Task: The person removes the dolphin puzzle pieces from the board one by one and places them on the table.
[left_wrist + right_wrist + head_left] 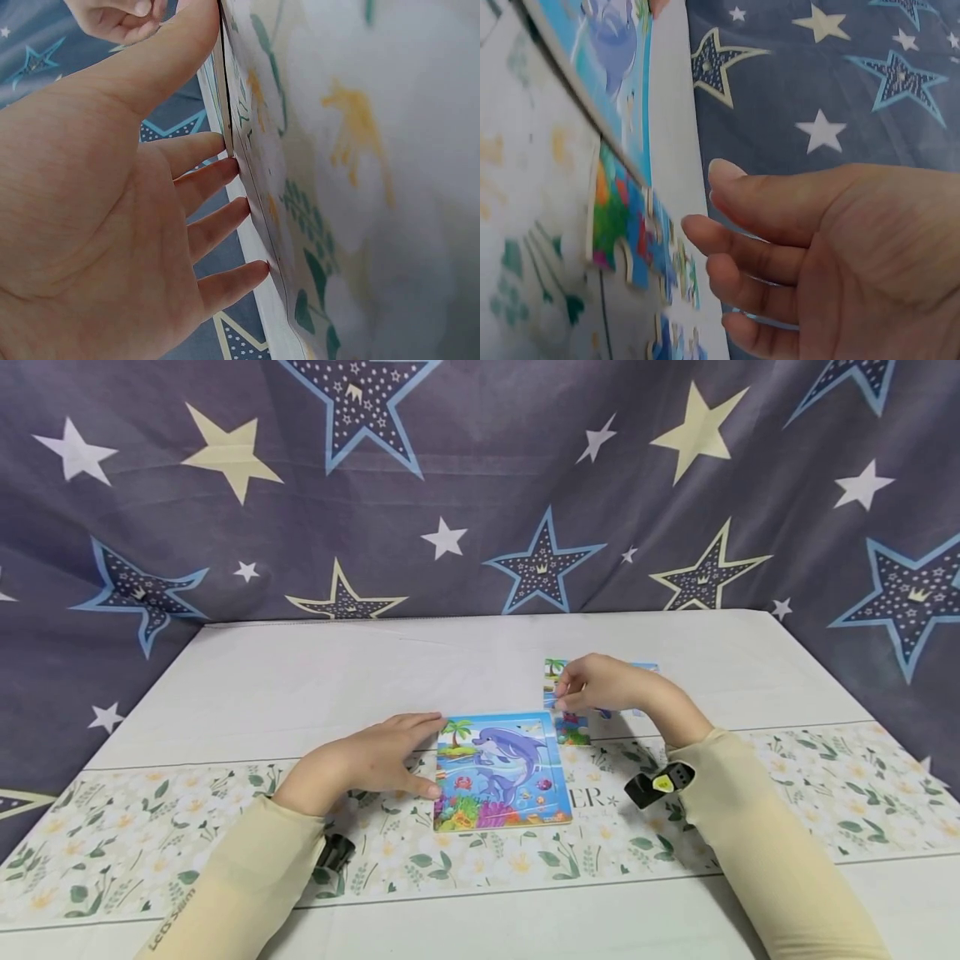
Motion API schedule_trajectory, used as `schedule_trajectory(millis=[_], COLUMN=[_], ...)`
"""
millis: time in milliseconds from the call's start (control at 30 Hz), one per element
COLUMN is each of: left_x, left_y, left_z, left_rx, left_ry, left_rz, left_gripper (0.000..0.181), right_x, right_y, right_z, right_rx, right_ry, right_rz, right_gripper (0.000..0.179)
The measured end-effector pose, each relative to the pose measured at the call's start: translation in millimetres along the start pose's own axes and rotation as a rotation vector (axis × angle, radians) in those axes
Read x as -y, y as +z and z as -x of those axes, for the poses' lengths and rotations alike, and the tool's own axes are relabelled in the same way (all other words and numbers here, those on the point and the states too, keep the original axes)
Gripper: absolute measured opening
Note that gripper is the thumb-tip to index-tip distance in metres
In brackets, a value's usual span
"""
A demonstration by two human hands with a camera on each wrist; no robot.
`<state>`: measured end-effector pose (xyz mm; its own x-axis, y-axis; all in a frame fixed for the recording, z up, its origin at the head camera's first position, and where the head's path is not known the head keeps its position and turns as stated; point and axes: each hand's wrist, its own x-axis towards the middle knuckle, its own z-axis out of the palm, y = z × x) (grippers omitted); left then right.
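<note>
A dolphin jigsaw board [501,768] lies flat on the table, its picture showing a palm, a crab and coral. My left hand [375,762] rests at the board's left edge, fingers spread and fairly straight, with the thumb near its lower left side. In the left wrist view the fingertips [236,210] touch the table surface. Beyond the board's upper right corner, my right hand [609,683] hovers over loose jigsaw pieces [573,732]. The right wrist view shows its fingers loosely bent, with nothing between thumb and fingers. The hand hides some of the pieces.
A white tabletop [360,677] carries a floral printed band [240,827] across its middle. Behind it hangs a dark curtain [465,485] with stars. Loose pieces [619,225] lie close beside the board's right edge.
</note>
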<state>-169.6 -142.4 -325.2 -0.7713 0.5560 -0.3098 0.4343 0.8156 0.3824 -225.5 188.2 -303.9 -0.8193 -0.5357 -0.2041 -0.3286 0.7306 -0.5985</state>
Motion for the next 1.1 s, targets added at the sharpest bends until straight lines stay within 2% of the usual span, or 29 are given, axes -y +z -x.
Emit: schedule_trajectory(millis=[400, 633, 1100], left_x=[1.2, 1.5, 1.0], left_y=[2.0, 1.5, 0.8], left_z=[-1.2, -1.0, -1.5], left_rx=[0.002, 0.001, -0.007], left_ry=[-0.007, 0.000, -0.001], left_rz=[0.002, -0.007, 0.000], left_gripper=[0.102, 0.102, 0.101], right_x=[32, 43, 61], right_y=[18, 30, 52], right_z=[-4.2, -5.0, -7.1], right_rx=[0.038, 0.129, 0.271], right_ry=[-0.069, -0.157, -0.218], right_rz=[0.007, 0.024, 0.008], right_gripper=[0.016, 0.016, 0.017])
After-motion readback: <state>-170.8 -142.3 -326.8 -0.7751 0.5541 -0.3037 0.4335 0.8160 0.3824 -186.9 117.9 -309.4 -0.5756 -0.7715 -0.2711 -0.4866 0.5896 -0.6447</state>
